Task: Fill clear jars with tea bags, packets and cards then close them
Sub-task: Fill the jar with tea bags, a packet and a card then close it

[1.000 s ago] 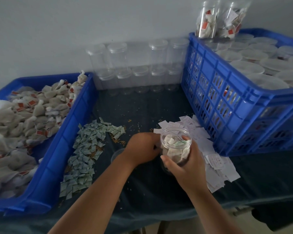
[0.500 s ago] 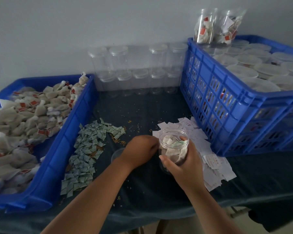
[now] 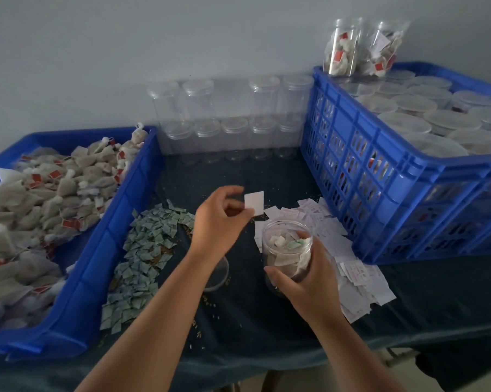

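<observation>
An open clear jar (image 3: 285, 254) stands on the dark table, filled with tea bags and a green packet on top. My right hand (image 3: 309, 281) grips its side. My left hand (image 3: 220, 222) is raised just left of and above the jar's mouth and pinches a small white card (image 3: 254, 204). The jar's clear lid (image 3: 217, 274) lies on the table under my left wrist, partly hidden. Loose white cards (image 3: 349, 267) are heaped right of the jar. Green packets (image 3: 145, 256) lie in a pile to the left.
A blue tray (image 3: 97, 258) full of tea bags (image 3: 38, 210) fills the left. A blue crate (image 3: 388, 193) of closed jars stands at the right, with two bagged jars (image 3: 360, 49) on its far corner. Empty lidded jars (image 3: 233, 120) are stacked against the back wall.
My left hand has risen from beside the jar and now holds a white card above the table. The lid under it has come into view. My right hand stays on the jar.
</observation>
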A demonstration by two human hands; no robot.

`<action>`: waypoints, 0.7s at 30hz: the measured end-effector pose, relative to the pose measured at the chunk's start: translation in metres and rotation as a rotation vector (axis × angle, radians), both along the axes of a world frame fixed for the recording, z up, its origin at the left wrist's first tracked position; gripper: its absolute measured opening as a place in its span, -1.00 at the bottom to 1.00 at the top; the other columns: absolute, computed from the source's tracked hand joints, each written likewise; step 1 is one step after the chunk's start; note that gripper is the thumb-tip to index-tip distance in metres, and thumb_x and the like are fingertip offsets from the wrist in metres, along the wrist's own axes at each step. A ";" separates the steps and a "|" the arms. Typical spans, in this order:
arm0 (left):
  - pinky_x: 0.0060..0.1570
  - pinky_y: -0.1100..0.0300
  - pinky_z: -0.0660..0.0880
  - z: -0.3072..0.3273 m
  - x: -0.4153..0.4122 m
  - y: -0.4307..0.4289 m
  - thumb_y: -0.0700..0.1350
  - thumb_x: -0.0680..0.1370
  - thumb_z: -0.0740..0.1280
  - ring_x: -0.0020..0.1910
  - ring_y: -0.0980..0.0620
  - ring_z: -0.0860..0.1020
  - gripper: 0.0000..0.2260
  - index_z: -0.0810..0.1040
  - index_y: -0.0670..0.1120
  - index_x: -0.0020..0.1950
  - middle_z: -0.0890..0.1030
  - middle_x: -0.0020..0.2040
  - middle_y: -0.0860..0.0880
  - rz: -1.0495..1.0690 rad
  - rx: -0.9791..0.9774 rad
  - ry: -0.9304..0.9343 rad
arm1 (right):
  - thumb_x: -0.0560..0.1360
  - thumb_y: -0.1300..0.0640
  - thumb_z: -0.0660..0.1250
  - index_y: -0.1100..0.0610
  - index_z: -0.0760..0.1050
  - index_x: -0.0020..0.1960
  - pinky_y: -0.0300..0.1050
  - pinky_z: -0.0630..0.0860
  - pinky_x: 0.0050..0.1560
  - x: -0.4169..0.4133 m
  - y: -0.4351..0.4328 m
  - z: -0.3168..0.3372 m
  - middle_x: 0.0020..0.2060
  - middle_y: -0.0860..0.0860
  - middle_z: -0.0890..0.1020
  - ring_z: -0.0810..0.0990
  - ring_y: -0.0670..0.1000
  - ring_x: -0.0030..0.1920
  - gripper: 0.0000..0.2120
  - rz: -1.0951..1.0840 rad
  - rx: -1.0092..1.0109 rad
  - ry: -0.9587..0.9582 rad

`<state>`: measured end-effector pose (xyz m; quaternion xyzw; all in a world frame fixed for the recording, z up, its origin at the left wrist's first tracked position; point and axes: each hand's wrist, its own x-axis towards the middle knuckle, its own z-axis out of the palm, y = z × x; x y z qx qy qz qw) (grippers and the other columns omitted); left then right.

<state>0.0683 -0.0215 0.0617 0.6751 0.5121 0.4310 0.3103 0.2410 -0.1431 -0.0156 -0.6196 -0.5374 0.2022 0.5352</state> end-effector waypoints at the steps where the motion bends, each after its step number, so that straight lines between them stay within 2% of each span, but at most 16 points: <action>1: -0.16 0.48 0.51 0.010 -0.001 -0.007 -0.10 0.54 0.58 -0.08 0.31 0.67 -0.67 0.62 0.29 0.14 0.71 -0.10 0.34 -0.039 0.098 0.001 | 0.30 -0.32 0.60 -0.08 0.44 0.46 -0.50 0.47 0.15 0.000 0.000 0.000 0.25 -0.37 0.58 0.59 -0.30 0.25 -0.18 0.007 0.009 -0.006; 2: -0.13 0.45 0.53 0.020 -0.002 -0.014 -0.15 0.55 0.57 -0.06 0.28 0.67 -0.69 0.67 0.27 0.11 0.71 -0.09 0.32 -0.101 0.231 0.026 | 0.30 -0.32 0.59 -0.05 0.44 0.46 -0.50 0.47 0.14 0.000 0.000 -0.001 0.25 -0.37 0.58 0.59 -0.30 0.25 -0.18 0.011 0.020 -0.015; 4: -0.01 0.32 0.57 0.032 -0.005 -0.025 -0.24 0.56 0.56 -0.01 0.19 0.68 -0.78 0.78 0.09 0.06 0.73 -0.04 0.23 -0.266 0.501 0.158 | 0.31 -0.33 0.59 -0.04 0.45 0.45 -0.49 0.48 0.12 -0.001 0.000 -0.001 0.24 -0.36 0.58 0.60 -0.28 0.23 -0.19 0.018 0.035 -0.034; 6: 0.14 0.05 0.61 0.037 -0.005 -0.030 -0.27 0.58 0.53 0.07 0.08 0.69 -0.81 0.81 -0.04 0.11 0.77 0.02 0.12 -0.435 0.598 0.327 | 0.32 -0.34 0.57 -0.07 0.45 0.43 -0.48 0.49 0.07 -0.001 -0.001 -0.001 0.21 -0.36 0.58 0.61 -0.27 0.19 -0.21 0.024 0.039 -0.051; 8: 0.30 -0.09 0.52 0.039 -0.004 -0.033 -0.26 0.62 0.43 0.20 0.05 0.65 -0.76 0.80 0.01 0.17 0.77 0.07 0.13 -0.537 0.497 0.459 | 0.33 -0.34 0.57 -0.15 0.42 0.43 -0.49 0.49 0.04 -0.001 -0.002 0.001 0.19 -0.37 0.58 0.61 -0.28 0.15 -0.24 0.032 0.039 -0.065; 10: 0.52 0.00 0.26 0.038 -0.003 -0.035 -0.18 0.63 0.23 0.39 0.13 0.52 -0.63 0.78 0.09 0.22 0.74 0.15 0.22 -0.610 0.353 0.594 | 0.34 -0.35 0.58 -0.35 0.33 0.43 -0.48 0.51 0.03 -0.002 -0.003 0.003 0.20 -0.39 0.58 0.62 -0.29 0.14 -0.25 0.050 0.052 -0.088; 12: 0.58 0.14 0.06 0.034 -0.005 -0.035 -0.14 0.59 0.08 0.52 0.24 0.36 -0.50 0.75 0.13 0.28 0.70 0.24 0.31 -0.671 0.257 0.666 | 0.34 -0.42 0.56 -0.48 0.25 0.43 -0.45 0.55 0.04 -0.003 -0.004 0.005 0.20 -0.41 0.58 0.64 -0.28 0.15 -0.23 0.069 0.047 -0.129; 13: 0.59 0.17 0.04 0.032 -0.007 -0.035 -0.14 0.58 0.05 0.56 0.26 0.30 -0.47 0.73 0.14 0.30 0.68 0.27 0.32 -0.681 0.217 0.653 | 0.34 -0.48 0.53 -0.51 0.22 0.43 -0.43 0.57 0.04 -0.004 -0.004 0.006 0.21 -0.41 0.58 0.64 -0.27 0.15 -0.23 0.076 0.042 -0.148; 14: 0.59 0.20 0.07 0.030 -0.010 -0.037 -0.16 0.59 0.05 0.58 0.25 0.28 -0.47 0.73 0.13 0.31 0.67 0.29 0.31 -0.671 0.189 0.591 | 0.34 -0.53 0.49 -0.51 0.20 0.45 -0.41 0.58 0.04 -0.004 -0.004 0.006 0.21 -0.41 0.58 0.65 -0.26 0.15 -0.22 0.085 0.043 -0.155; 16: 0.49 0.31 0.27 0.025 -0.017 -0.042 -0.23 0.61 0.11 0.52 0.23 0.42 -0.51 0.74 0.08 0.29 0.68 0.26 0.29 -0.562 0.202 0.356 | 0.35 -0.56 0.46 -0.45 0.23 0.47 -0.40 0.57 0.09 -0.003 -0.004 0.005 0.24 -0.40 0.58 0.64 -0.25 0.20 -0.22 0.103 0.060 -0.148; 18: 0.21 0.44 0.47 0.018 -0.026 -0.044 -0.19 0.65 0.21 0.26 0.36 0.57 -0.62 0.74 0.11 0.26 0.68 0.19 0.34 -0.319 0.211 0.165 | 0.35 -0.49 0.52 -0.41 0.27 0.46 -0.42 0.55 0.13 -0.002 -0.003 0.002 0.26 -0.41 0.57 0.62 -0.26 0.25 -0.22 0.107 0.082 -0.135; 19: 0.11 0.41 0.53 0.013 -0.032 -0.041 -0.10 0.67 0.27 0.16 0.39 0.59 -0.70 0.70 0.15 0.29 0.67 0.19 0.35 -0.185 0.206 0.171 | 0.34 -0.44 0.56 -0.41 0.27 0.45 -0.43 0.54 0.13 -0.002 -0.003 0.002 0.26 -0.42 0.57 0.61 -0.27 0.25 -0.22 0.102 0.086 -0.130; 20: 0.16 0.30 0.57 0.007 -0.040 -0.037 0.03 0.68 0.32 0.18 0.36 0.58 -0.72 0.63 0.17 0.38 0.65 0.23 0.33 -0.081 0.174 0.265 | 0.33 -0.40 0.58 -0.42 0.28 0.44 -0.45 0.53 0.12 -0.002 -0.003 0.002 0.25 -0.43 0.57 0.61 -0.28 0.25 -0.21 0.097 0.085 -0.126; 21: 0.29 0.15 0.56 0.000 -0.048 -0.033 0.16 0.66 0.36 0.27 0.27 0.56 -0.59 0.51 0.15 0.51 0.63 0.30 0.27 -0.010 0.103 0.439 | 0.32 -0.37 0.59 -0.43 0.28 0.44 -0.46 0.53 0.12 -0.002 -0.003 0.001 0.25 -0.43 0.57 0.61 -0.29 0.25 -0.21 0.094 0.082 -0.121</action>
